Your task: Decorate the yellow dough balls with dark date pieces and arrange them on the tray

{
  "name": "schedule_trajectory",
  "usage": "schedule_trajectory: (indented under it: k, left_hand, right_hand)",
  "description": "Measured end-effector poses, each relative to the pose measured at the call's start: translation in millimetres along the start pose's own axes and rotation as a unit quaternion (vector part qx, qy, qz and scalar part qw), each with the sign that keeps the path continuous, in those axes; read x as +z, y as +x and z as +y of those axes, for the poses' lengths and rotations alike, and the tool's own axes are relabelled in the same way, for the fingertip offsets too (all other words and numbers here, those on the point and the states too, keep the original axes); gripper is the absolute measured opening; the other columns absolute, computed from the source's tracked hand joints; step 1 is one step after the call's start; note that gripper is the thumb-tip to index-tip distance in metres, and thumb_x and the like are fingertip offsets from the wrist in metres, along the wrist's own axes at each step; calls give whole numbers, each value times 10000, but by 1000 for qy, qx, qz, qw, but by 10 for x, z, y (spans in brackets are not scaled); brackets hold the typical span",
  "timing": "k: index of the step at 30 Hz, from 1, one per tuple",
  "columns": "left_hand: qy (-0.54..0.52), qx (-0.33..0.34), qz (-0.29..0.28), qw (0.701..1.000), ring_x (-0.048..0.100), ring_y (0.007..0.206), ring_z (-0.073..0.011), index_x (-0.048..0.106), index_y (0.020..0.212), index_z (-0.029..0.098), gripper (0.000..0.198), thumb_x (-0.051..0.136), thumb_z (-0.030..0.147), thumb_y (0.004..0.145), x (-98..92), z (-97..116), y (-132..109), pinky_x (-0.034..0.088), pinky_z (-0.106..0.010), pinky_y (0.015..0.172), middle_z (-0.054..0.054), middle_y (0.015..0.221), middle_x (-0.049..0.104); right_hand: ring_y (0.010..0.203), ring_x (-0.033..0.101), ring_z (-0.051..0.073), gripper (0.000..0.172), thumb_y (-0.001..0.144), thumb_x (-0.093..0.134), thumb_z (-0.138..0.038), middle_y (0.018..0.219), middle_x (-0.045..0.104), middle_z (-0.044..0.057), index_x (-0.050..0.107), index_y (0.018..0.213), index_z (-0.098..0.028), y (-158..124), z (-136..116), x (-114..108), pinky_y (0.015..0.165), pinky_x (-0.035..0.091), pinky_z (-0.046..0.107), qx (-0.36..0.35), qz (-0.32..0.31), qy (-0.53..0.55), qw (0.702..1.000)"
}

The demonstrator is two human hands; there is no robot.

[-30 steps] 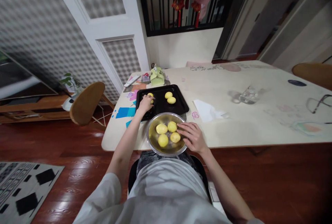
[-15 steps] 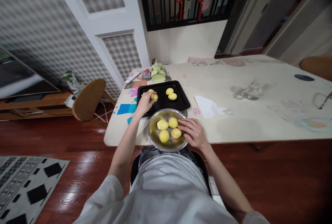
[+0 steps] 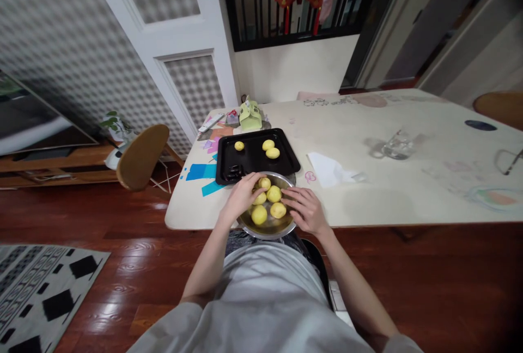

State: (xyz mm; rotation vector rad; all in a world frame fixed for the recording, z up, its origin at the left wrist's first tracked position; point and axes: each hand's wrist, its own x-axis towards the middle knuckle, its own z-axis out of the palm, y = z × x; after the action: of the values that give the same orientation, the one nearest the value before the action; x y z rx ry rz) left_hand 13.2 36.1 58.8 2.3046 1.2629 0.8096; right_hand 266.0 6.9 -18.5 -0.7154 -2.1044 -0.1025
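Observation:
A steel bowl [image 3: 281, 227] with several yellow lemons [image 3: 259, 214] in it rests at the table's near edge, against my lap. My left hand [image 3: 242, 196] reaches over its left rim, fingers closed around a lemon [image 3: 265, 183] at the bowl's far side. My right hand [image 3: 306, 208] lies over the right rim with fingers stretched out, their tips beside the lemons; it grips nothing. Just beyond the bowl is a black baking tray [image 3: 253, 162]. On it are one small lemon [image 3: 239, 146] at the left and two lemons [image 3: 272, 153] at the right.
On the white table [image 3: 368, 195] lie a crumpled tissue [image 3: 327, 169], a clear glass [image 3: 398, 146] and a white remote [image 3: 211, 122]. A green box [image 3: 250, 115] stands behind the tray. A wooden chair [image 3: 143, 157] is at the left.
My left hand has come from the tray back to the bowl, bringing a lemon with it. One lemon fewer lies on the tray's left side. My right hand has stayed at the rim.

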Motion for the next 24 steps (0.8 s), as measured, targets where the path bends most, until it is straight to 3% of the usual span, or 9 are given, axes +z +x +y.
schedule_trajectory:
  k: [7,17,24]
  left_hand:
    - [11,-8,25,1000,628,1305,-286,500,1528,274,644,680,121,929,98,27,-163,538,-462,1126,-106,1477,586]
    - [54,13,32,998,582,1340,-317,530,1518,279,613,637,125,935,140,20,-366,496,-547,1170,-105,1453,604]
    - [11,35,94,995,600,1315,-301,614,1421,242,420,612,211,1003,159,31,-458,497,-522,1159,-118,1429,628]
  right_hand:
    - [1268,659,305,344,1039,480,-302,1346,749,114,746,1241,-220,-11,1,-7,975,552,514,6,-2,1,1000]
    - [1233,679,307,344,1040,483,-331,1334,756,103,754,1232,-243,-6,-19,-48,967,558,522,26,-6,21,999]
    - [1176,703,286,344,1064,442,-268,1248,783,83,769,1172,-266,162,174,-145,1009,543,547,103,55,56,992]
